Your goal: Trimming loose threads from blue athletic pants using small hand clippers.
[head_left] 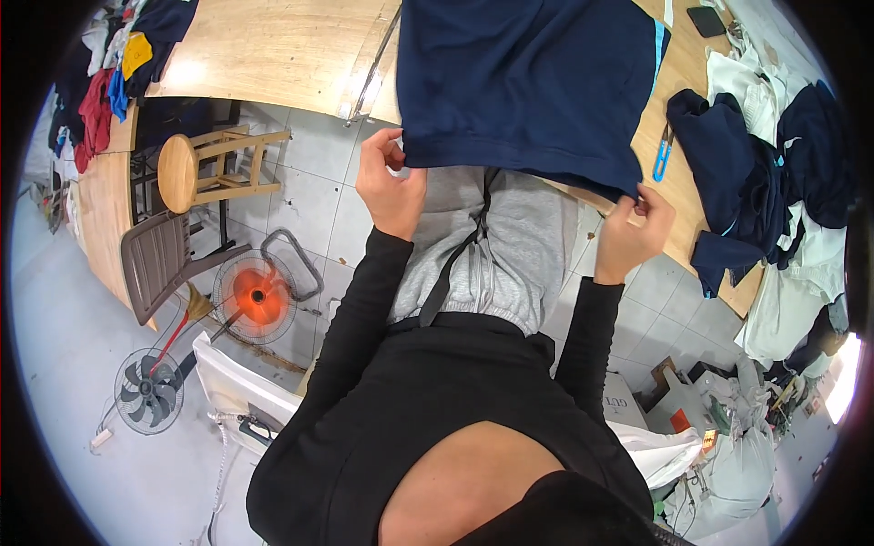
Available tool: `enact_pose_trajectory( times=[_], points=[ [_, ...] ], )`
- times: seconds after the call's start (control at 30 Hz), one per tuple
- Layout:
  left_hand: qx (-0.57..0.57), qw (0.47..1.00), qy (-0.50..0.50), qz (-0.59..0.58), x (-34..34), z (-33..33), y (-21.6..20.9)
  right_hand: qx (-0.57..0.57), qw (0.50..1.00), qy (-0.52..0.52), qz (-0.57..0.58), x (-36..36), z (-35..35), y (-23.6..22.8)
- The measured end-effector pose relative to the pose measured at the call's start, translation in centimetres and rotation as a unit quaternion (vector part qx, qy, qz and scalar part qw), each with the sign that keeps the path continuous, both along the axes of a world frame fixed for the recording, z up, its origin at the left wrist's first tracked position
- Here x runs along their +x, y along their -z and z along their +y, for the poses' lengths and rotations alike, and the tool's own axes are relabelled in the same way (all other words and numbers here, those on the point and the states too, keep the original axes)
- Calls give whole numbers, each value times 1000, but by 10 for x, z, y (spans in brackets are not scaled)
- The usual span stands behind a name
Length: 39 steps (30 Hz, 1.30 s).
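A navy blue garment (528,86) with a light blue side stripe lies spread over the wooden table (282,50), its hemmed edge hanging toward me past the table's front. At the left corner of that hem my left hand (391,182) pinches the cloth between thumb and fingers. My right hand (635,232) grips the hem's right corner the same way. Between the two hands the edge is held stretched, sagging slightly on the right. What part of the garment lies at the far end is cut off by the picture's top.
Blue-handled thread snips (663,155) lie right of the garment, beside piled navy clothes (728,164) and white cloth (742,86). A phone (706,21) rests farther back. On the left are a wooden stool (177,173), a chair (157,259), an orange fan (258,296) and another fan (148,391).
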<state>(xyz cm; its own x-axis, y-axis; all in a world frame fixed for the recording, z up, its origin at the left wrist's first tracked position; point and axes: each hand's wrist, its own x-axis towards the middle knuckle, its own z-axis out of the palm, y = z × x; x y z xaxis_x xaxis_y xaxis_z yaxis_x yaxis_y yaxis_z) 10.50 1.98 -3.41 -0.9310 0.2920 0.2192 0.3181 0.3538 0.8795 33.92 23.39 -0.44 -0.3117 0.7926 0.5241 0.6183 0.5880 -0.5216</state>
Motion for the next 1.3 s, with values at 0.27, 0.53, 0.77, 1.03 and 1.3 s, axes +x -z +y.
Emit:
enact_pose_trajectory(
  times=[0.27,0.53,0.77,1.03,1.3],
  points=[
    [-34,993,46,103,13,-2,5,-210,951,89,206,19,-10,25],
    [-49,989,139,1,7,19,-8,-384,864,33,323,11,2,23],
    [400,557,110,-720,-80,16,-30,-662,485,9,571,34,53,-11],
    [433,612,138,-647,-83,-12,-78,-618,539,-50,571,36,47,-61],
    [413,754,24,-511,-64,-15,-115,-563,595,-65,570,38,38,-88]
  ],
)
